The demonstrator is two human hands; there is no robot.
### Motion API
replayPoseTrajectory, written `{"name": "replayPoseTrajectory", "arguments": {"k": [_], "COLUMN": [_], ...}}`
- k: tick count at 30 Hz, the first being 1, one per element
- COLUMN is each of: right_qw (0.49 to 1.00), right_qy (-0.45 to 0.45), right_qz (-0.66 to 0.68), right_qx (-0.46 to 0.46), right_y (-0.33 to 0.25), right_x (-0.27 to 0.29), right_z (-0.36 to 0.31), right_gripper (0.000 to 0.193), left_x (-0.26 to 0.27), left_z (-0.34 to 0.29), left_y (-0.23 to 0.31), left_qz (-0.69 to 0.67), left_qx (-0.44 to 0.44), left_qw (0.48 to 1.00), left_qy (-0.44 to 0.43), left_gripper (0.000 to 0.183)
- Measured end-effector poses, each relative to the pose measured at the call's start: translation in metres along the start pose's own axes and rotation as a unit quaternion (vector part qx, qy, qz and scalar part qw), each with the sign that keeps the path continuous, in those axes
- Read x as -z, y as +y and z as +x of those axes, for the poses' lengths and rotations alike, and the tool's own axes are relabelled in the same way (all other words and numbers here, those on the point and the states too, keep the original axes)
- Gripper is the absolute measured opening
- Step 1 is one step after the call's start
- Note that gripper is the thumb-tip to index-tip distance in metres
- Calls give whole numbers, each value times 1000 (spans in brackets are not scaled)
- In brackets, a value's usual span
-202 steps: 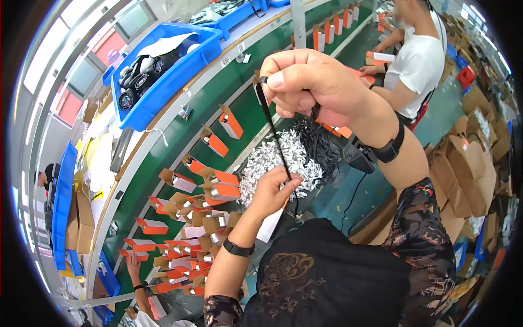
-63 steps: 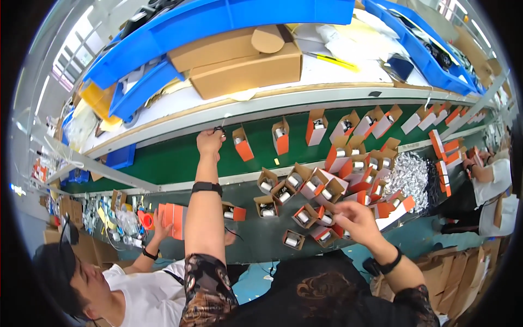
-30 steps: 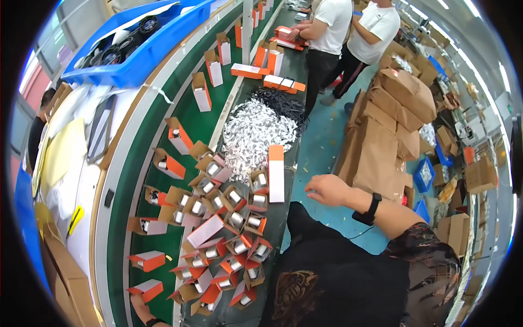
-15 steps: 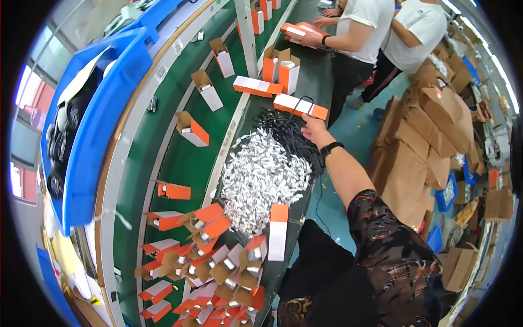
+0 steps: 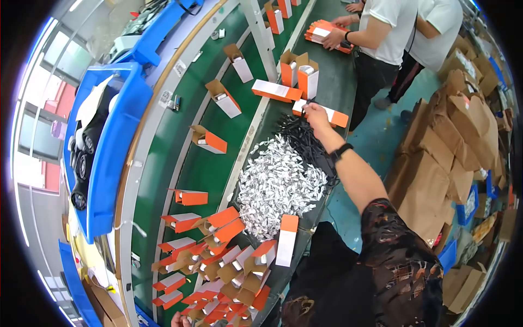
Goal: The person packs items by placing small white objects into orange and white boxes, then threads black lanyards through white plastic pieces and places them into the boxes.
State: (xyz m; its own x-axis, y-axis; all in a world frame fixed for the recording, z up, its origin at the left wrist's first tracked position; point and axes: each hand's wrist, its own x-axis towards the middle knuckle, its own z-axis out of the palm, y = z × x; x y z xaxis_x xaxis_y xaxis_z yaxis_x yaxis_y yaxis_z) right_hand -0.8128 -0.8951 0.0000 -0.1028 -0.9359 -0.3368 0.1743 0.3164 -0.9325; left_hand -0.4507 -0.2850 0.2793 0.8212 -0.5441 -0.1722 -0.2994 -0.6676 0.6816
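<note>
My right hand (image 5: 316, 116) reaches over the far end of the bench, its fingers pinched on a black cord (image 5: 309, 102) that shows only as a short dark bit. Just beyond it lies an orange-and-white box (image 5: 336, 116), partly covered by the hand. A heap of black cords (image 5: 305, 143) sits below the wrist, beside a large pile of small white bundled pieces (image 5: 278, 188). At the bottom edge, part of my left hand (image 5: 180, 320) shows with its fingers slightly apart, close to a cluster of open orange-and-white boxes (image 5: 229, 272); the rest of it is cut off.
Open boxes (image 5: 223, 99) stand along the green conveyor (image 5: 188, 169). A closed box (image 5: 286, 240) lies near my body. Blue bins (image 5: 109, 163) line the left side. Two people in white shirts (image 5: 378, 27) work at the far right; one handles boxes. Brown cartons (image 5: 422, 174) are stacked behind.
My right hand has drawn back slightly; the cord loop that stood above it no longer shows. My left hand has come into view at the bottom. The whole view has shifted.
</note>
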Motion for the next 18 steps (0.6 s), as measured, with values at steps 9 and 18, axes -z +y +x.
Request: {"name": "replayPoseTrajectory", "arguments": {"k": [9, 18], "right_qw": [945, 883], "right_qy": [-247, -450], "right_qz": [-30, -60], "right_qx": [210, 116], "right_y": [-206, -179], "right_x": [5, -7], "right_z": [-194, -367], "right_gripper": [16, 17], "left_x": [-98, -228], "left_z": [-8, -43], "left_y": [62, 141], "left_qz": [-172, -283], "left_qx": [-373, -402], "left_qw": [912, 853], "left_qy": [4, -176], "left_gripper": [17, 46]}}
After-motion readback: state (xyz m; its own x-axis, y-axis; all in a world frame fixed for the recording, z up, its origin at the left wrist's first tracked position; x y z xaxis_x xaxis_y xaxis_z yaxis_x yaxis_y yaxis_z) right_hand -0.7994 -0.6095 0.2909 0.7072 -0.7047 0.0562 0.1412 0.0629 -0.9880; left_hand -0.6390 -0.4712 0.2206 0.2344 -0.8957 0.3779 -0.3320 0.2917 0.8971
